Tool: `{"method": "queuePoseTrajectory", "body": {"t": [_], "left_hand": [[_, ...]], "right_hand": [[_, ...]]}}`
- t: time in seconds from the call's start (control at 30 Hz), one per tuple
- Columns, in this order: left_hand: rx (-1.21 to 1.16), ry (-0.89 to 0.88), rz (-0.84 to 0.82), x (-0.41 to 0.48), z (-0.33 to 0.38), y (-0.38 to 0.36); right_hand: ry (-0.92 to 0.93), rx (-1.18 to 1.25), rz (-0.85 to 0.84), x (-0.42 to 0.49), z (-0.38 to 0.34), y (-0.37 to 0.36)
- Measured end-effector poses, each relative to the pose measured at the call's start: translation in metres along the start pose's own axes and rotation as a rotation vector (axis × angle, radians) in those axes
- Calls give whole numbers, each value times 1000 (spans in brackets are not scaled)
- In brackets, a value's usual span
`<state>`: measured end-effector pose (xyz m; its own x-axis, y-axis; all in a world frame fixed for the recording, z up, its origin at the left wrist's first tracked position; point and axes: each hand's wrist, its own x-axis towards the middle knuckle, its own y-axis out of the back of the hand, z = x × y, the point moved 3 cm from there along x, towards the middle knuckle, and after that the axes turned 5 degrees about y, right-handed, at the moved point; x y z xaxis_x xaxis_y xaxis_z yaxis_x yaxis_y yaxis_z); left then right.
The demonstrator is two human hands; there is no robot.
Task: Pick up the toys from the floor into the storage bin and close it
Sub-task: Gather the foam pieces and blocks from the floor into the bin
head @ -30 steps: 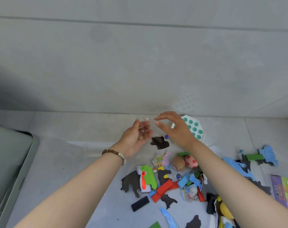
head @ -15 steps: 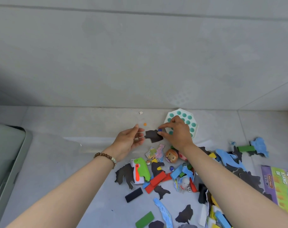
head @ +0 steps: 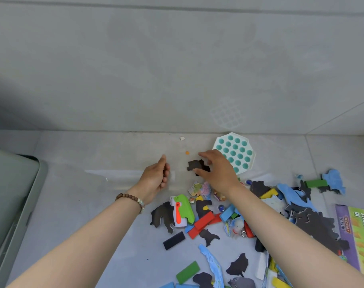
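Observation:
My right hand [head: 218, 173] hovers low over a black foam animal piece [head: 195, 165] on the floor, thumb and forefinger spread on either side of it. My left hand [head: 156, 177], with a bead bracelet at the wrist, is just to its left with the fingers curled in; what lies inside them is hidden. The toy pile [head: 228, 217] of foam shapes, blocks and marbles lies below and right of my hands. The grey-green storage bin [head: 17, 204] shows at the left edge.
A white and teal pop-bubble board [head: 237, 151] lies behind my right hand by the wall. A green and white toy [head: 183, 213], a purple and green box [head: 355, 235], an orange bead [head: 187, 152] and a white scrap [head: 182, 138] are on the floor.
Both hands came down from mid-air to the floor. My left palm, open before, has curled shut. My right hand moved onto the black piece.

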<state>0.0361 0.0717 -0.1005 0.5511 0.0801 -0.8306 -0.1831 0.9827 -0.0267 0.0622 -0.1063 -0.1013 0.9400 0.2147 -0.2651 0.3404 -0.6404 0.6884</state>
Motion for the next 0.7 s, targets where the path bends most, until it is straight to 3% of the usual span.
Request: {"method": "queuePoseTrajectory", "body": {"t": [0.1, 0.27, 0.37, 0.53, 0.63, 0.7], "left_hand": [[-8, -35, -5, -1, 1, 2], [-30, -48, -26, -2, 1, -7], [-60, -60, -43, -3, 4, -12], [-103, -51, -151, -6, 7, -29], [-115, -5, -245, -11, 3, -42], [-106, 23, -306, -14, -2, -50]], "right_hand": [[26, -179, -18, 3, 0, -2], [29, -196, 12, 2, 0, -6], [-39, 97, 27, 1, 0, 0], [-182, 567, 276, 5, 20, 48], [-201, 283, 266, -6, 46, 71], [-151, 228, 252, -21, 55, 80]]}}
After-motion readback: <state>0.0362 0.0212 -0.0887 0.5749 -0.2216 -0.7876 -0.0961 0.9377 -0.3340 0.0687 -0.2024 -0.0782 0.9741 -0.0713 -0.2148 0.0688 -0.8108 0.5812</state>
